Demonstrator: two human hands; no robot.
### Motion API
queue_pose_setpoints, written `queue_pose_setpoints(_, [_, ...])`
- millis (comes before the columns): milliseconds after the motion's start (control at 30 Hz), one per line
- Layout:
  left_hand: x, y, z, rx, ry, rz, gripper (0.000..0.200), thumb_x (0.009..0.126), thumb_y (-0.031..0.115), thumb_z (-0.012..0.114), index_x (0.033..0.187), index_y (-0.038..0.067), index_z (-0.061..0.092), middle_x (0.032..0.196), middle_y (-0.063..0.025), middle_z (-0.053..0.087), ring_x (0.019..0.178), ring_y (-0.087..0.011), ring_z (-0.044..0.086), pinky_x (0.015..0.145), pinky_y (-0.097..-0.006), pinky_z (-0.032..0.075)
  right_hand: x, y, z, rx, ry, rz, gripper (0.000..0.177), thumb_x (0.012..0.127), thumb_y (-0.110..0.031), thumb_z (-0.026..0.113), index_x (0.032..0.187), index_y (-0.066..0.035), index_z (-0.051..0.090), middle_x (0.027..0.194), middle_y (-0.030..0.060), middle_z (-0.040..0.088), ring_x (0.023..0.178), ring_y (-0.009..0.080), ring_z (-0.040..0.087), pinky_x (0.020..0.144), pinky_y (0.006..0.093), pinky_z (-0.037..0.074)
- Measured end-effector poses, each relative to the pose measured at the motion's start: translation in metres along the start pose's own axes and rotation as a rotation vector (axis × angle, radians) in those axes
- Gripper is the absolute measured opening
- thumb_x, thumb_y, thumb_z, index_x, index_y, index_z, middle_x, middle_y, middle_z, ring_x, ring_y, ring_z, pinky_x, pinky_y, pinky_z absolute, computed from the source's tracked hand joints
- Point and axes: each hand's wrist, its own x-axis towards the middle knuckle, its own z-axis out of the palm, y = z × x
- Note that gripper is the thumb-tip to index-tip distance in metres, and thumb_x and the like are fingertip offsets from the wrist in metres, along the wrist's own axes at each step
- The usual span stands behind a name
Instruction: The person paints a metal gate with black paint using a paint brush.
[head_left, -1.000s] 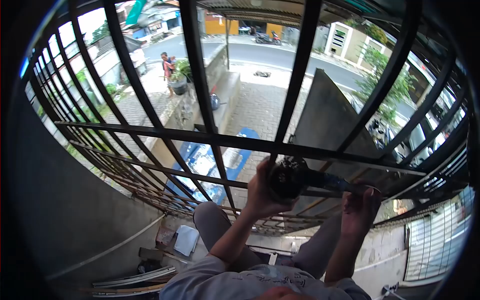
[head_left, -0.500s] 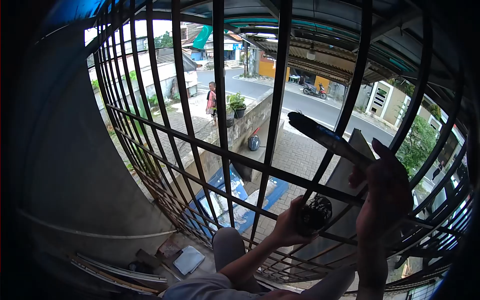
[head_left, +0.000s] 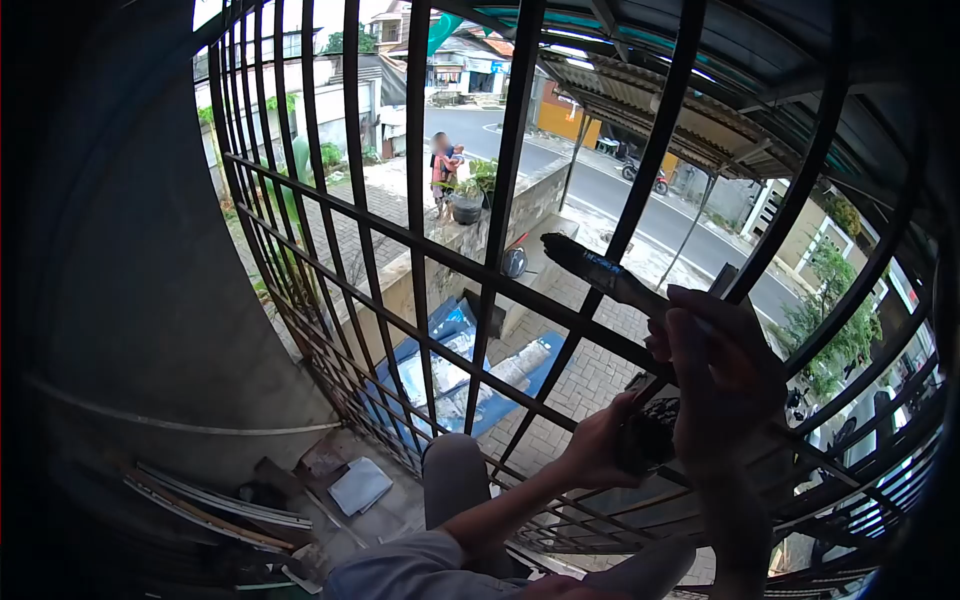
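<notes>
My right hand (head_left: 725, 370) is closed around the handle of a paintbrush (head_left: 588, 268), whose bristles are coated black. The brush points up and to the left, overlapping a vertical bar of the dark metal grille (head_left: 497, 215). Lower down, my left hand (head_left: 592, 448) wraps around a small container (head_left: 650, 432) smeared with black paint. Part of that container is hidden behind my right hand. Both hands are close together in front of the bars, just above my knees.
A folded white cloth (head_left: 361, 486) and some long strips (head_left: 205, 510) lie on the floor at lower left, beside a grey wall (head_left: 120, 330). Beyond the grille are a blue tarp (head_left: 545, 385), a potted plant (head_left: 467, 208), a person (head_left: 440, 172) and a road.
My right hand and the brush have moved down and left in view, closer to the container. The view has shifted, and the person outside now stands in a different pose.
</notes>
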Motion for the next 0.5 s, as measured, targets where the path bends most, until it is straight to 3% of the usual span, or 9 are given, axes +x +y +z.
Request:
queue_pose_setpoints(300, [0.006, 0.017, -0.003, -0.044, 0.019, 0.008, 0.112, 0.058, 0.033, 0.093, 0.151, 0.007, 0.037, 0.12, -0.0241, 0.064, 0.108, -0.0448, 0.069, 0.09, -0.0495, 0.055, 0.002, -0.006, -0.002, -0.155, -0.048, -0.08, 0.02, 0.092, 0.006, 0.075, 0.112, 0.007, 0.075, 0.102, 0.0152, 0.079, 0.084, 0.0189, 0.079, 0.071, 0.0256, 0.065])
queue_pose_setpoints(500, [0.006, 0.015, -0.002, -0.062, 0.034, 0.039, 0.112, 0.057, 0.032, 0.093, 0.151, 0.007, 0.037, 0.118, -0.023, 0.065, 0.108, -0.0458, 0.068, 0.09, -0.0501, 0.054, 0.0, 0.001, 0.01, -0.097, -0.076, -0.003, 0.02, 0.093, 0.004, 0.077, 0.112, 0.005, 0.076, 0.097, 0.0138, 0.079, 0.083, 0.017, 0.078, 0.072, 0.0251, 0.063])
